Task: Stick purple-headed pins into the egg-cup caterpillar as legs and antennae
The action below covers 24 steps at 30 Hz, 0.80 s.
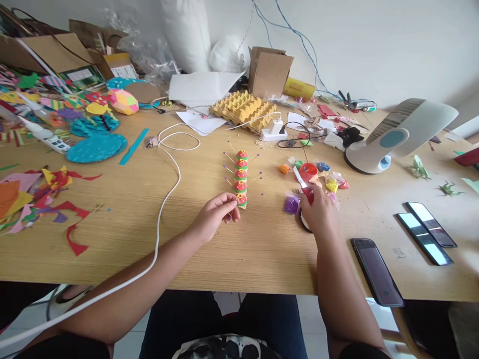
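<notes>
A caterpillar-like strip of egg-carton bumps (240,173) lies lengthwise before me, covered in red and green with yellow rings on top. Thin sticks with purple tips (228,168) stick out along both sides. My left hand (219,209) is closed in a pinch at its near end, against the last bump. A purple tip shows by those fingers; whether they also pinch a stick is hidden. Off to the right, my right hand (320,209) grips a red-handled knife-like tool (300,178) with a pale flat blade. A black loop (304,221) shows below this hand.
Coloured clay packets (331,184) and a purple packet (291,203) surround the right hand. Farther right are a desk fan (396,134) and phones (377,271). Paper scraps (33,192) lie left. A white cable (159,224) crosses my left forearm. Yellow egg cartons (243,109) lie behind.
</notes>
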Each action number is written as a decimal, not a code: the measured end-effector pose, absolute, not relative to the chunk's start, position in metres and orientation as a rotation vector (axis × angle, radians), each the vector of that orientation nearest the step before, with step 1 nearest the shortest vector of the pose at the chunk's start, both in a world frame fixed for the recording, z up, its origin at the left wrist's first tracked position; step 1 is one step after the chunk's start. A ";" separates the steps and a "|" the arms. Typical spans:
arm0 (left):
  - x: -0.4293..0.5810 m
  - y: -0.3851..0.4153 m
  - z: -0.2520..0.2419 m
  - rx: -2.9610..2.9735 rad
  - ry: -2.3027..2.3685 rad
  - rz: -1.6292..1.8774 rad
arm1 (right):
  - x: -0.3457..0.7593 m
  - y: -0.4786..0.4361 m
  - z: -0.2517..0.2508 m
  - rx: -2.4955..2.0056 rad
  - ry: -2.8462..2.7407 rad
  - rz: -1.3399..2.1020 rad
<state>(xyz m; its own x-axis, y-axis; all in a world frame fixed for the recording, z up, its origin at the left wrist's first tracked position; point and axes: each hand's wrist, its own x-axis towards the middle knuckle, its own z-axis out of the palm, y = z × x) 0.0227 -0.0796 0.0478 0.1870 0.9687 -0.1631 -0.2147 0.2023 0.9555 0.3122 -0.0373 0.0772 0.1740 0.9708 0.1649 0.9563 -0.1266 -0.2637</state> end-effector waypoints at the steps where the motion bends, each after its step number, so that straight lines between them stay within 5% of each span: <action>1: 0.022 -0.079 0.047 0.992 1.012 1.063 | 0.311 -0.039 0.079 -2.166 -1.855 0.063; 13: 0.021 -0.077 0.042 1.048 1.034 1.064 | 0.388 -0.054 0.089 -2.660 -1.832 0.075; 24: 0.021 -0.077 0.047 1.055 1.046 1.114 | 0.386 -0.053 0.080 -2.618 -1.795 0.052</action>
<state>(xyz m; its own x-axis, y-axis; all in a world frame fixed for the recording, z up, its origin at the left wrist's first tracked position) 0.0215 -0.0773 0.0474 0.1315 0.9859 -0.1032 -0.1648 0.1244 0.9784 0.3857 -0.0525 0.0795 0.3606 0.9316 -0.0459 0.9327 -0.3606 0.0088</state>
